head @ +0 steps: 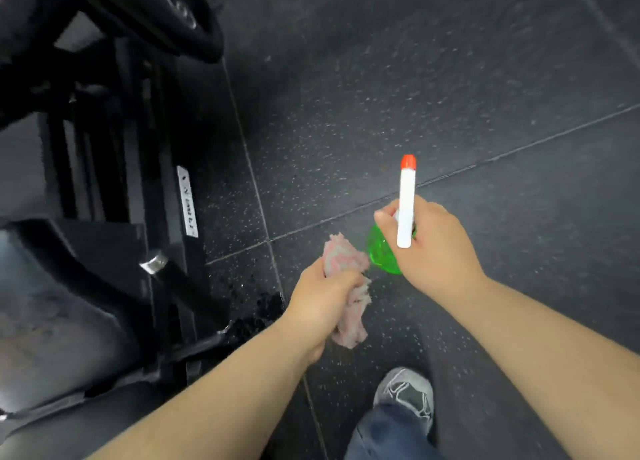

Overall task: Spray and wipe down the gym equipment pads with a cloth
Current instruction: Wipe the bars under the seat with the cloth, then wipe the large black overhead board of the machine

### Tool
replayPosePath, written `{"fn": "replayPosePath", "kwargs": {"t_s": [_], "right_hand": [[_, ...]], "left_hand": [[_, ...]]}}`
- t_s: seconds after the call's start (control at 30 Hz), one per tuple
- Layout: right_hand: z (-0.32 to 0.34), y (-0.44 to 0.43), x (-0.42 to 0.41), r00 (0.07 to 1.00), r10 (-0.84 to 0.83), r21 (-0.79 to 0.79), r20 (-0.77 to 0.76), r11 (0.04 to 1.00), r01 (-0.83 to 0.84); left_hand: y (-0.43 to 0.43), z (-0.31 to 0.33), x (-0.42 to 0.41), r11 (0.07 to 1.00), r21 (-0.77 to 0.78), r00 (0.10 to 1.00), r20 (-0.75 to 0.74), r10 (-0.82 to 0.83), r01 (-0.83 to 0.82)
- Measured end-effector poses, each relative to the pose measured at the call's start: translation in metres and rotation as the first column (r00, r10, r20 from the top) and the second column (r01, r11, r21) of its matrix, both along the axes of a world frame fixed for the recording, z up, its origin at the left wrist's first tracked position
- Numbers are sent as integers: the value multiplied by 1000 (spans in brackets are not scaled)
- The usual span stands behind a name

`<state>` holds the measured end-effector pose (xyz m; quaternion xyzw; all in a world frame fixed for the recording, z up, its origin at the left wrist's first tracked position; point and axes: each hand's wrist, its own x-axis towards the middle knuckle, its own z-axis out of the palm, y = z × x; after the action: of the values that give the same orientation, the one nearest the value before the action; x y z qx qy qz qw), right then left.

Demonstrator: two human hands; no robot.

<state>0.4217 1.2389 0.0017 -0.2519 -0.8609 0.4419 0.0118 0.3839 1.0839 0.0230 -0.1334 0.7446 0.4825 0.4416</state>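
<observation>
My left hand (323,295) grips a crumpled pink and grey cloth (346,262), which sticks out above and below the fist. Just to its right, my right hand (433,248) holds a green spray bottle (381,251) by the neck. Its white spray head with an orange nozzle (407,200) points away from me. Both hands hover over the floor. A black gym machine with a dark padded seat (45,321) fills the left side of the view, well left of both hands.
Dark speckled rubber floor tiles (415,96) spread across the middle and right. The machine's black frame (121,130), a white label and a silver knob (154,262) stand at left. A grey sneaker and blue jeans leg (403,397) show at the bottom.
</observation>
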Motion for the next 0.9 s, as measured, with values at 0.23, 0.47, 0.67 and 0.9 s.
{"fn": "replayPosePath", "kwargs": {"t_s": [0.23,0.47,0.67,0.9], "right_hand": [[80,84,31,976,-216,22,1,976,216],[111,128,60,950,-310,-2,24,951,310],[111,141,51,899,-404,-134,170,894,427],[60,126,-12,801,-542,-135,253,800,584]], "left_hand": [[92,80,-28,945,-76,937,-123,-327,319],[163,105,-61,830,-187,804,-210,-556,525],[208,119,-112,627,-302,579,-239,-779,719],[237,63,-201,421,-226,410,-96,-907,879]]}}
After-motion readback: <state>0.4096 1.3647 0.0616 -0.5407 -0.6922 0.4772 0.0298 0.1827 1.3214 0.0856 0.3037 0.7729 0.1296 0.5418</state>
